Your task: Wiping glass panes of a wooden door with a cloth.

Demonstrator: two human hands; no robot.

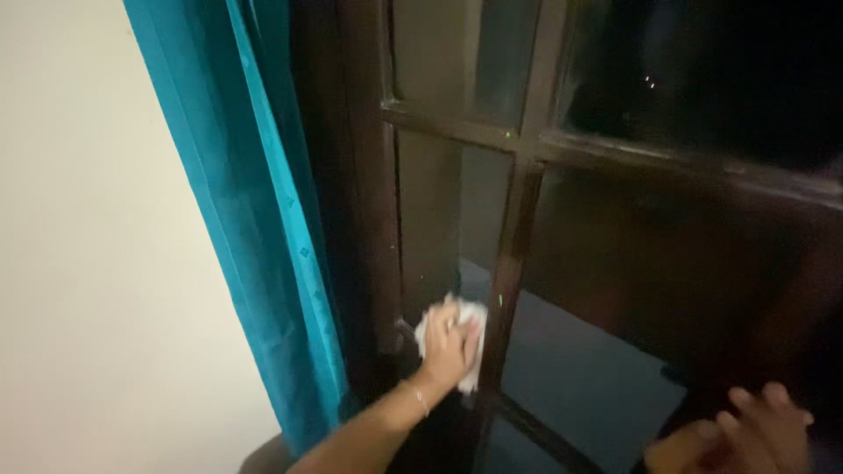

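Note:
My left hand [450, 347] presses a crumpled white cloth [464, 326] flat against a low glass pane of a dark wooden window [518, 219], just left of its vertical bar. A thin bracelet sits on that wrist. At the bottom right edge of the view, my right hand [746, 434] rests with fingers spread on the dark frame and holds nothing. The panes are dark, with faint reflections in them.
A teal curtain [263, 219] hangs down the window's left side, bunched against the frame. A plain cream wall [88, 263] fills the left of the view. A dark rounded object [268, 458] shows at the bottom, below the curtain.

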